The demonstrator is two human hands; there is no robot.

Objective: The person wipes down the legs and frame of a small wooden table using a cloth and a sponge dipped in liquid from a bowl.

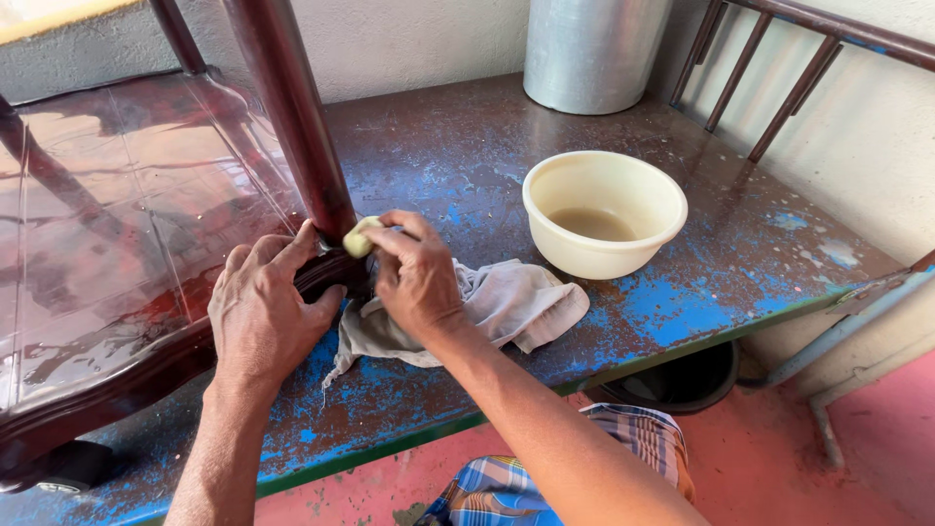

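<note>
We see a small pale yellow-white lump, prob. a pad or sponge [358, 237], pinched between thumb and fingertips of the right hand [414, 278] and pressed against the base of a dark reddish-brown turned wooden leg [295, 117]. That leg belongs to an upturned dark wood table w/ a glossy reddish top [117, 205], lying on the worktop at left. The left hand [263, 307] is closed around the carved dark wooden rim [117, 390] of that table, just below the leg joint, fingers curled over the edge, touching the wood. The two hands sit just beside each other, thumbs almost meeting at the leg.

Under the right wrist lies a crumpled greyish-white cloth rag [506, 307], spread on the worn blue-painted metal worktop w/ brown patches [682, 302]. Near the rag, to its right, stands a round cream plastic bowl [604, 209] holding a bit of murky brownish liquid. Behind the bowl, at the wall, stands a tall shiny metal cylinder container [594, 49]. A dark metal rail w/ slanted bars [779, 68] runs along the far right. Below the worktop edge we see a checked blue-orange cloth garment [575, 468] over a pinkish-red floor [828, 468].
</note>
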